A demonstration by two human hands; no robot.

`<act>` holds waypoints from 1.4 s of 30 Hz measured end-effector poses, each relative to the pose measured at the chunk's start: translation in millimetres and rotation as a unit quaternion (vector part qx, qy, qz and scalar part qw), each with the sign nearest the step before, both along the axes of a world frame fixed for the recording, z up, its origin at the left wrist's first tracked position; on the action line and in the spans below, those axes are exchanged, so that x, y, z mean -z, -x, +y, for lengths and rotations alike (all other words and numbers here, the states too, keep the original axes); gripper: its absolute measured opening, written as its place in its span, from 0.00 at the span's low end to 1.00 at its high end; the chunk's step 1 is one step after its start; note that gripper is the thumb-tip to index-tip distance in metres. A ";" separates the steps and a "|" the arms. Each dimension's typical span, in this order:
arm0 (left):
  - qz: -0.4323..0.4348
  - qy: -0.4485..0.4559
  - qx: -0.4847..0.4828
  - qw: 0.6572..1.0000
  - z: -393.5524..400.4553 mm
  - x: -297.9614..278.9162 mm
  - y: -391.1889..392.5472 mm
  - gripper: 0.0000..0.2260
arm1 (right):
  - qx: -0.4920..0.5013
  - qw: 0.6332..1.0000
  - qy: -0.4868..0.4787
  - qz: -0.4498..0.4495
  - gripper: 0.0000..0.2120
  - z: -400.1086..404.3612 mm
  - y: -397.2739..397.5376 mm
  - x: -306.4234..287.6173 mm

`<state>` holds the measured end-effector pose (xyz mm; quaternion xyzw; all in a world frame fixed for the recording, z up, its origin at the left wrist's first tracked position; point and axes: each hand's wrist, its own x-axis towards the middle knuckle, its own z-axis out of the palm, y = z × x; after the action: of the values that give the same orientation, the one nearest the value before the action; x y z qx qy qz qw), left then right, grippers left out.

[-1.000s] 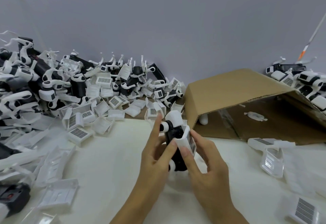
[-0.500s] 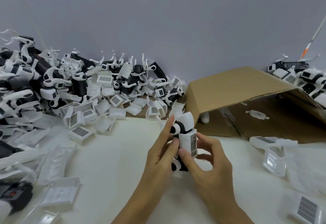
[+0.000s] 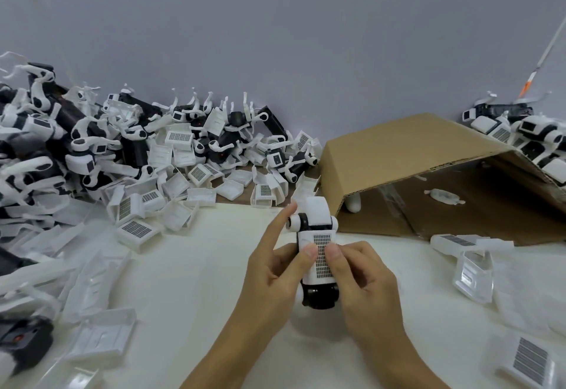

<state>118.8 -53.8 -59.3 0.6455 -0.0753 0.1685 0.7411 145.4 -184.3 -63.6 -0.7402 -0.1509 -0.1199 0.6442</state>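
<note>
Both hands hold one black-and-white plastic device (image 3: 317, 253) upright above the white table (image 3: 190, 290). A white clip-on cover with a barcode label faces me on its front. My left hand (image 3: 275, 269) grips the device's left side, thumb on the label, index finger stretched up along the white roller at the top. My right hand (image 3: 364, 278) grips the right side, its thumb pressing on the label too. The black lower end of the device shows between my palms.
A big heap of similar devices and loose white covers (image 3: 131, 168) fills the left and back. An open cardboard box (image 3: 407, 155) lies on its side at the right, more devices (image 3: 526, 134) behind it. Loose covers (image 3: 473, 269) and a barcode piece (image 3: 530, 361) lie at the right.
The device has turned so that its barcode label faces me squarely. Both thumbs have come onto the label, and the hands have shifted slightly right.
</note>
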 end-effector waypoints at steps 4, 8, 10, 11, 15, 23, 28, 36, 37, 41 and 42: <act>0.010 -0.020 -0.006 1.000 -0.9 2.1 0.1 0.26 | 0.015 1.000 0.002 -0.026 0.20 -3.1 -0.1 2.3; 0.020 -0.035 -0.011 0.999 -4.7 3.0 0.5 0.29 | -0.030 0.996 -0.046 0.073 0.23 0.0 0.7 1.0; 0.017 -0.043 -0.032 0.998 -6.9 3.0 -0.1 0.31 | -0.056 0.991 -0.048 0.113 0.26 1.1 0.7 1.4; 0.014 -0.043 -0.041 0.998 -7.2 2.5 -0.3 0.31 | -0.061 0.989 -0.050 0.125 0.26 1.7 1.4 0.5; 0.022 0.004 -0.042 0.999 -3.3 0.9 -0.3 0.34 | -0.035 0.994 -0.046 0.097 0.19 4.7 3.1 -3.6; 0.020 -0.001 -0.031 0.999 -3.2 -0.4 0.5 0.27 | -0.024 0.998 -0.046 0.042 0.18 0.6 3.6 -4.2; 0.013 -0.009 -0.038 0.999 -1.4 -2.9 3.1 0.27 | -0.018 0.999 -0.042 0.012 0.14 0.4 6.1 -5.7; 0.003 0.034 -0.052 0.998 2.2 -8.1 4.1 0.25 | -0.053 0.998 -0.002 -0.019 0.12 3.3 11.2 -7.7; 0.000 0.036 -0.055 0.998 3.0 -8.9 3.9 0.24 | -0.046 0.998 0.002 -0.032 0.11 2.4 11.8 -7.9; 0.005 0.034 -0.049 0.998 6.8 -7.4 1.6 0.25 | -0.022 0.999 0.032 -0.035 0.12 -1.0 14.6 -12.9; 0.014 0.030 -0.038 0.999 6.1 -5.3 1.2 0.25 | -0.016 0.999 0.033 -0.015 0.12 -1.9 16.6 -15.0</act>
<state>117.6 -47.7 -54.0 0.6274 -0.0351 0.1895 0.7545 128.9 -186.3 -48.6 -0.7570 -0.1759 -0.1155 0.6186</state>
